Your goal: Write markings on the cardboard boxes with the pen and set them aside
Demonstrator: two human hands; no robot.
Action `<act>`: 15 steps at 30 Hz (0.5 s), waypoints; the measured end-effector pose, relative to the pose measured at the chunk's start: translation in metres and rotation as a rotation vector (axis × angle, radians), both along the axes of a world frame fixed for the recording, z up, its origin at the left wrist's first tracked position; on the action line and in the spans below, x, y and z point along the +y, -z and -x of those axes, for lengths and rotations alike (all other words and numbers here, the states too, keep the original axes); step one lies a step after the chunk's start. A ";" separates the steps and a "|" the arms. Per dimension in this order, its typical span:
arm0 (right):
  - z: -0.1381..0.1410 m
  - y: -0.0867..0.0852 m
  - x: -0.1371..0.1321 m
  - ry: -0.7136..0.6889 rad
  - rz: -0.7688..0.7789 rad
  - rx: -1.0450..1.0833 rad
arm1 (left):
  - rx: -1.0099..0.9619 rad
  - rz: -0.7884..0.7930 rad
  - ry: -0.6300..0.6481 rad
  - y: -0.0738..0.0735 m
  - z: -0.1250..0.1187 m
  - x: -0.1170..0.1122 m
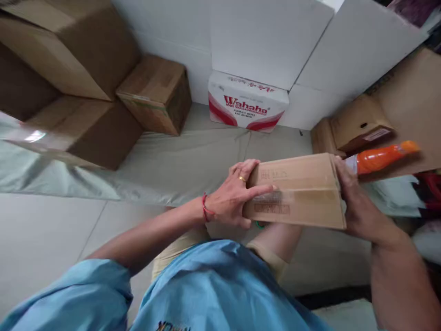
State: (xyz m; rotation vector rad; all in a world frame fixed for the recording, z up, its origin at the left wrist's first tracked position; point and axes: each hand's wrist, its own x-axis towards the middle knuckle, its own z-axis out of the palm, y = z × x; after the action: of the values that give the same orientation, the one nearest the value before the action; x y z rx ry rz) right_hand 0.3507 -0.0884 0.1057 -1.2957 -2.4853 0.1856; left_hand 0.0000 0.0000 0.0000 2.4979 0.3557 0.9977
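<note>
A brown cardboard box (306,191), taped along its middle and printed with faint text, is held level between both hands in front of my body. My left hand (237,193), with a ring and a red string bracelet, wraps round its left end, the index finger stretched along the top. On the opposite end, my right hand (358,202) presses against the side; part of its fingers is hidden behind the box. Just past that hand is a bottle with orange contents and an orange cap (382,157), slightly blurred.
A white and red Wahaha carton (247,102) stands against white panels (255,37). Brown cartons (99,126) are stacked at the left, with a smaller carton (155,94) beside them. More cardboard boxes (361,122) stand at the right. A pale sheet (165,168) lies under the left cartons.
</note>
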 end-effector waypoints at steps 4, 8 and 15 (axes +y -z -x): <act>-0.004 -0.012 -0.038 0.033 0.101 0.071 | 0.082 0.073 0.205 -0.017 0.005 0.007; 0.007 -0.002 -0.053 0.071 0.102 0.105 | 0.106 0.121 0.293 -0.018 0.005 0.015; 0.011 0.027 -0.040 0.336 -0.010 0.320 | 0.117 0.248 0.049 0.032 0.019 0.015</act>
State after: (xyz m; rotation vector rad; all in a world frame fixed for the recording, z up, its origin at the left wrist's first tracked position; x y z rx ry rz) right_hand 0.3394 -0.1281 0.0784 -1.5221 -1.9716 0.2735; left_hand -0.0190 0.0149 -0.0320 2.3320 0.4242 0.7408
